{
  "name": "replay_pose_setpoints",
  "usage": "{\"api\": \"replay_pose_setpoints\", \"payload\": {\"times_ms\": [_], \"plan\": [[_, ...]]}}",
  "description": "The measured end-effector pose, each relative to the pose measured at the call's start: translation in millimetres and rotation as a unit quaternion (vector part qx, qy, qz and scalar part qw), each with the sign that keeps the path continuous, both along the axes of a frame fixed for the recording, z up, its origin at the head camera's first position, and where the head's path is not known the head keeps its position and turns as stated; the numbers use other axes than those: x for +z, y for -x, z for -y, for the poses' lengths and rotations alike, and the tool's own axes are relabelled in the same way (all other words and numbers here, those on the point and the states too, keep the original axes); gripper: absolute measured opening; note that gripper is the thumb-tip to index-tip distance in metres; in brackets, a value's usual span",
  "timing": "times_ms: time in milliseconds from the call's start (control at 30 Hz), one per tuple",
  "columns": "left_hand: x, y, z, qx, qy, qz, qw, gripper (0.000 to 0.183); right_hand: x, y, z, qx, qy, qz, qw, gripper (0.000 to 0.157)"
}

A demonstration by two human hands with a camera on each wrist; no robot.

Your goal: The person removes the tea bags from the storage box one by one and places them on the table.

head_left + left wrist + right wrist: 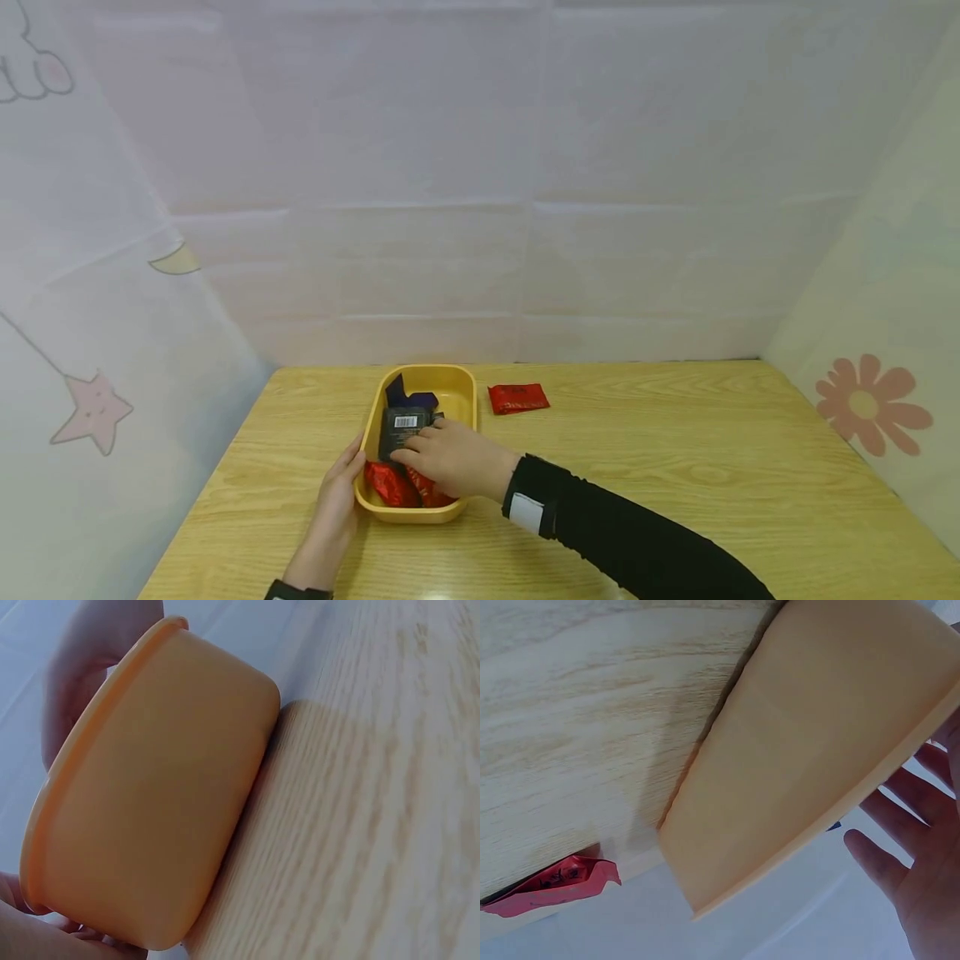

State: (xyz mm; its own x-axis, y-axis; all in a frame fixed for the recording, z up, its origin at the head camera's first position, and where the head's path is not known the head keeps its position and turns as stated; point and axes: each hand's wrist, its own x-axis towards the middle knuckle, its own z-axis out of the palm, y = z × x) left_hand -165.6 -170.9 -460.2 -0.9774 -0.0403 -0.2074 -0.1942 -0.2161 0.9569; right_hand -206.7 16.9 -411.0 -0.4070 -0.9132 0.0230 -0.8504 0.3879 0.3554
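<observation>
A yellow plastic tub (470, 400) stands on the wooden table. My left hand (335, 500) grips its left side, with the fingers along the outer wall and the thumb at the rim. My right hand (457, 457) reaches over the right rim into the tub, its fingers spread above a black packet (397, 433) with a white barcode label. In the right wrist view, the fingers (885, 862) show gaps between them beyond the rim. Shiny red packets (392, 485) lie at the tub's near end, partly hidden by the right hand. A dark blue packet (420, 400) lies towards the far end.
A red packet (518, 398) lies on the table (675, 467) right of the tub's far end. White sheeting (420, 208) hangs behind the table, with printed sheets at both sides. A black sleeve (630, 533) covers the right forearm.
</observation>
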Motion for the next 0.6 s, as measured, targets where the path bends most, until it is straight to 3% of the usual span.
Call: {"api": "replay_pose_setpoints", "payload": {"times_ms": [300, 600], "plan": [[0.6, -0.7, 1.2, 0.002, 0.008, 0.006, 1.0, 0.05, 6.7, -0.9, 1.3, 0.019, 0.023, -0.01, 0.999, 0.057], [-0.3, -0.1, 1.2, 0.007, 0.005, 0.005, 0.9999, 0.05, 12.0, -3.5, 1.7, 0.001, 0.054, 0.065, 0.996, 0.056]]}}
